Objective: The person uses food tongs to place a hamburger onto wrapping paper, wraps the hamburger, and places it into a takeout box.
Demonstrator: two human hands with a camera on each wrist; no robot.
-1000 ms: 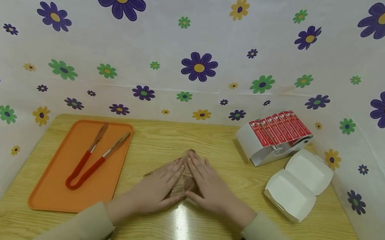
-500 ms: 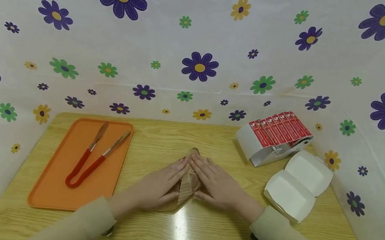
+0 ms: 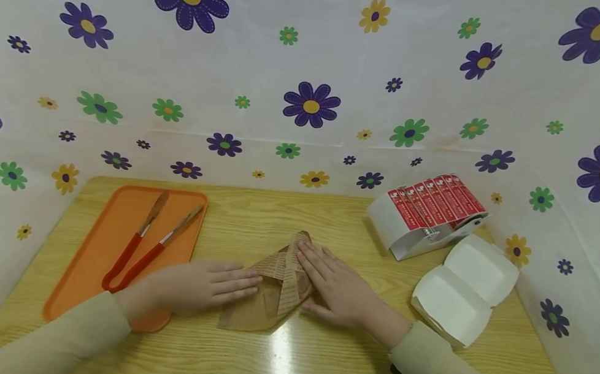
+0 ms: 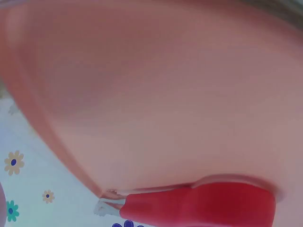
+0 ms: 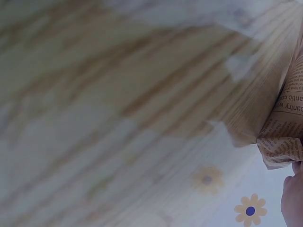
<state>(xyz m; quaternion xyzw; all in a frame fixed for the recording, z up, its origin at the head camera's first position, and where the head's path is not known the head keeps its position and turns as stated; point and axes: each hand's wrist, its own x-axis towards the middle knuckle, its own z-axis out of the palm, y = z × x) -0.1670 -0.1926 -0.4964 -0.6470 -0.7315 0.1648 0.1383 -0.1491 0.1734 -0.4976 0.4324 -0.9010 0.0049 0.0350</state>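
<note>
A wood-grain table spans the lower frame, the partly folded brown paper just below centre. I see the right hand flat-fingered on it, the left hand straight-fingered at its left edge, neither grasping. I'd anchor right, crease evenly.

A bench with a yellowish wood-grain top carries everything, a streak of glare shining at its near middle. An orange rectangular tray lies on its left side. Folded brown newsprint-patterned wrapping paper lies at centre. Towards the far right stands a white holder of red packets, with an opened white clamshell takeaway box just beside it.
</note>
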